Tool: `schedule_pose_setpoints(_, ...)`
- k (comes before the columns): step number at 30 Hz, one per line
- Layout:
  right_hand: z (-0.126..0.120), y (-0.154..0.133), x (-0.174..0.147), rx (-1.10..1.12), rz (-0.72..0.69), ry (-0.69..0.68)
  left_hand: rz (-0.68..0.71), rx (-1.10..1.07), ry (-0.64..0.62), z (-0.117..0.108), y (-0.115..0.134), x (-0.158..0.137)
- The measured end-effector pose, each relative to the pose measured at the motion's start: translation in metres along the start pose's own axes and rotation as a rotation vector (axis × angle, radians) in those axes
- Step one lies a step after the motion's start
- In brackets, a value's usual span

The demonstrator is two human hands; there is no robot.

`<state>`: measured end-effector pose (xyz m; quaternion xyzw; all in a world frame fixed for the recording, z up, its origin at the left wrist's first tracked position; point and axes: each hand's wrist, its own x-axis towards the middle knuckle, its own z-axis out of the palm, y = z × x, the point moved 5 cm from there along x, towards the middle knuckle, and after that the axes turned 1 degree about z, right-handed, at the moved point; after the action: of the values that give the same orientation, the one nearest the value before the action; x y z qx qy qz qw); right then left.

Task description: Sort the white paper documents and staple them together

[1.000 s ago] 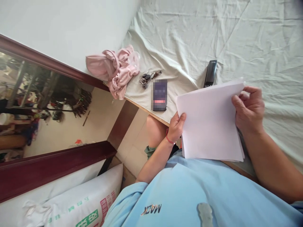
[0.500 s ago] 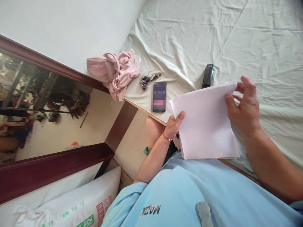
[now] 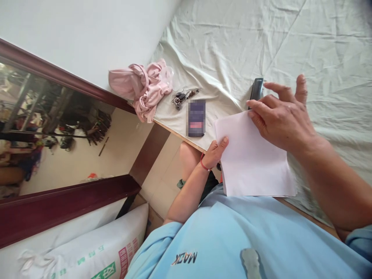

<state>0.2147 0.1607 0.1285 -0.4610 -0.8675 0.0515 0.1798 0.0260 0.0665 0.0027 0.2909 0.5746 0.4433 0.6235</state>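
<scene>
A stack of white paper (image 3: 252,159) rests against my blue shirt at the table's near edge. My left hand (image 3: 215,153) grips its left side, thumb on top and the other fingers underneath. At the far edge of the sheets is my right hand (image 3: 285,114), its thumb and one finger closed together on the paper's top edge. Its other fingers are lifted and spread. Just beyond that edge lies a black stapler (image 3: 257,89), partly hidden by the right hand.
A phone (image 3: 196,118), blurred on its screen, lies left of the paper. Behind it are keys (image 3: 179,100) and a bunched pink cloth (image 3: 149,87). A pale wrinkled sheet (image 3: 290,38) covers the table. A mirror and a white sack (image 3: 95,248) stand at left.
My right hand has moved left from the paper's far right corner to the middle of its top edge, close to the stapler. The left hand keeps its hold.
</scene>
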Motion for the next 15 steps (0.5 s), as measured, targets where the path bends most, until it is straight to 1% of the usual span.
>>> schedule_pose_setpoints(3,0.002,-0.003,0.009,0.01,-0.073,-0.043,0.054,0.037,-0.108,0.008,0.005,0.001)
schedule_pose_setpoints(5,0.006,-0.006,0.014,0.041,-0.154,-0.074,0.078,0.034,-0.14,0.011,0.008,0.001)
schedule_pose_setpoints(8,0.012,-0.012,0.019,0.096,-0.253,-0.108,0.102,0.016,-0.142,0.013,0.012,0.002)
schedule_pose_setpoints(12,0.015,-0.017,0.026,0.135,-0.26,-0.108,0.079,0.014,-0.165,0.014,0.01,0.007)
schedule_pose_setpoints(15,0.019,-0.024,0.03,0.121,-0.309,-0.16,0.05,0.003,-0.149,0.013,0.009,0.01)
